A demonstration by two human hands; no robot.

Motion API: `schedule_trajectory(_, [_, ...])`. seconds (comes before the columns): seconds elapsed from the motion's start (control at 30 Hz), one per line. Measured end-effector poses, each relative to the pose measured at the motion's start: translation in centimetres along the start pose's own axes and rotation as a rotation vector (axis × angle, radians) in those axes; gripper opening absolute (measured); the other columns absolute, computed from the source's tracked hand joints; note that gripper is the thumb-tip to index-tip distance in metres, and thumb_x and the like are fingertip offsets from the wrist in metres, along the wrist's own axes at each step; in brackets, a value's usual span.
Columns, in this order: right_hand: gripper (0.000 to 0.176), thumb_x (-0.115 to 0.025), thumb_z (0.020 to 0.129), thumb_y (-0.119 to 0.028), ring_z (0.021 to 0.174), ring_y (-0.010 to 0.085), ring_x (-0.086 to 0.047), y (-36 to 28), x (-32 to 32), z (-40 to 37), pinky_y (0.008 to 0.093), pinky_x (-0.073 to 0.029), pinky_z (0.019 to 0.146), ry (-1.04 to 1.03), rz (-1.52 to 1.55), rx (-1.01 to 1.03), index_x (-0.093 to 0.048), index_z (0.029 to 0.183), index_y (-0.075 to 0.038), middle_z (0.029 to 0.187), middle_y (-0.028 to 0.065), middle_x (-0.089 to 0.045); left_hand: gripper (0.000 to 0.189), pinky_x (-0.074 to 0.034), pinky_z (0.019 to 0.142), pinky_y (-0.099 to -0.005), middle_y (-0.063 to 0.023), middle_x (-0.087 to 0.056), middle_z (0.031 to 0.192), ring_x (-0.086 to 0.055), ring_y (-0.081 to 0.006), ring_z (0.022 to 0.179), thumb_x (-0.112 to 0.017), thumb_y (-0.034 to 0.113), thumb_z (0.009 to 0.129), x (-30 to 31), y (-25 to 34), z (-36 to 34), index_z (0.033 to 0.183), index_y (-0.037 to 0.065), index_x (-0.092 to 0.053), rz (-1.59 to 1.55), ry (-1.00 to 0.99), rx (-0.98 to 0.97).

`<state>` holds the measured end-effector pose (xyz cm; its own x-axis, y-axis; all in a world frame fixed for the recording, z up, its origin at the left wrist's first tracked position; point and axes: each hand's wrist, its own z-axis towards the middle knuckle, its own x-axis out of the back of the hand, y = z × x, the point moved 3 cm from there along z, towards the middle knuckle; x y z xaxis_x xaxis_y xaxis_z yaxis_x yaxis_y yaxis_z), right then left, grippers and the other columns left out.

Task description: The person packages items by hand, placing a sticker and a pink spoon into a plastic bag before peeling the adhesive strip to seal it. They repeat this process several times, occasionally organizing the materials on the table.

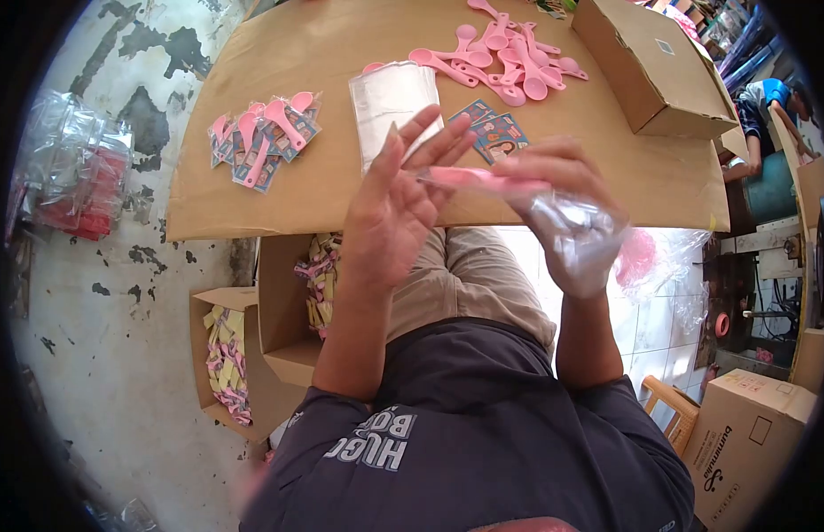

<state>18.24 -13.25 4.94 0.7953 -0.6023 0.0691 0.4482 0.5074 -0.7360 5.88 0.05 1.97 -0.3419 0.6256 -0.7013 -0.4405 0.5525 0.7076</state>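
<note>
My right hand (pixel 576 199) is closed around a pink spoon (pixel 487 180) in a clear plastic bag (pixel 576 226), all blurred by motion. The spoon points left, its end overlapping my left hand (pixel 401 199) in this view. That left hand is raised with the palm showing and its fingers stretched apart. Just beyond it on the cardboard-covered table lies a stack of clear plastic bags (pixel 390 93). Blue printed cards (pixel 501 137) lie behind my right hand. Farther back is a loose pile of pink spoons (pixel 510 58).
Bagged pink spoons with cards (pixel 266 133) lie at the table's left. A cardboard box (pixel 651 75) stands at the back right. Open boxes with wrapped items (pixel 226 363) sit below left. Another person (pixel 771 106) is at the far right, near a printed carton (pixel 749 434).
</note>
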Motion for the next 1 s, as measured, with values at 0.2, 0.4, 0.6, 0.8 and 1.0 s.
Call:
schedule_trajectory(0.2, [0.061,-0.078,0.090,-0.006,0.073,0.0042,-0.056,1.9,-0.9,-1.0,0.0214,-0.045,0.066,0.003,0.112,-0.311,-0.048,0.143,-0.001,0.079,-0.0018,-0.059,0.045,-0.055,0.095,-0.0314,-0.0203,-0.068,0.128,-0.068,-0.0199,0.112,-0.064,0.019,0.103,-1.2,0.5,-1.0,0.140,-0.004,-0.054,0.332,-0.083,-0.076])
schedule_trajectory(0.4, [0.049,-0.077,0.091,-0.006,0.074,0.0084,-0.060,2.7,-1.0,-1.4,0.0241,-0.049,0.069,0.159,0.032,-0.367,-0.056,0.135,-0.001,0.090,0.0044,-0.067,0.035,-0.058,0.070,-0.0225,-0.0074,-0.074,0.099,-0.068,-0.0066,0.084,-0.066,0.010,0.101,-1.6,0.2,-1.1,0.133,-0.003,-0.062,0.578,0.097,-0.116])
schedule_trajectory(0.6, [0.032,-0.079,0.082,-0.007,0.099,0.0247,-0.061,1.4,-0.7,0.6,0.0367,-0.052,0.082,0.196,-0.668,0.252,-0.073,0.113,-0.007,0.114,0.0092,-0.067,0.052,-0.048,0.064,-0.0188,-0.0009,-0.070,0.080,-0.057,-0.0023,0.065,-0.068,0.008,0.098,-2.1,-0.5,-1.8,0.148,0.009,-0.054,0.783,0.146,-0.223])
schedule_trajectory(0.8, [0.028,-0.078,0.077,-0.002,0.104,0.0269,-0.061,1.3,-1.8,1.5,0.0376,-0.051,0.085,0.212,-0.730,0.333,-0.077,0.105,-0.007,0.117,0.0074,-0.069,0.062,-0.029,0.059,-0.0165,0.0076,-0.052,0.068,-0.040,0.0016,0.063,-0.065,-0.001,0.095,-2.1,-0.2,-2.3,0.153,0.002,-0.045,1.128,0.041,-0.276])
schedule_trajectory(1.0, [0.024,-0.078,0.075,0.002,0.097,0.0268,-0.064,1.6,-1.4,1.7,0.0373,-0.052,0.083,0.220,-0.687,0.369,-0.074,0.099,-0.004,0.105,0.0075,-0.071,0.062,-0.027,0.059,-0.0177,0.0074,-0.047,0.067,-0.038,0.0002,0.063,-0.066,-0.001,0.095,-2.5,0.1,-2.7,0.153,0.003,-0.046,1.217,-0.018,-0.295])
